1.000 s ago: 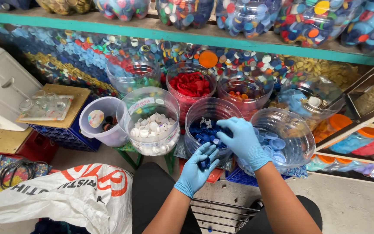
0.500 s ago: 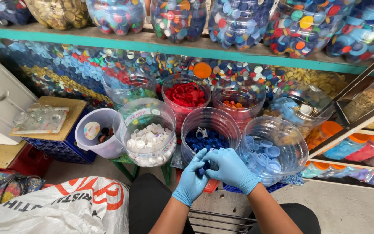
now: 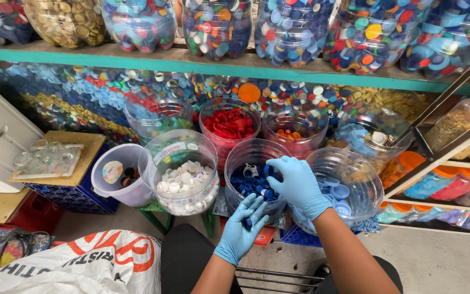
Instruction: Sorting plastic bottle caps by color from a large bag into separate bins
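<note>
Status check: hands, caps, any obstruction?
Right hand over dark-blue cap tub. Left hand cupping a dark-blue cap. Nothing blocking the tub.

We're seeing a white sack [image 3: 77,269] with red-orange print lying at 8 o'clock; a pale label [image 3: 168,153] is sitting on the white-cap jar [image 3: 183,173], centre-left.
</note>
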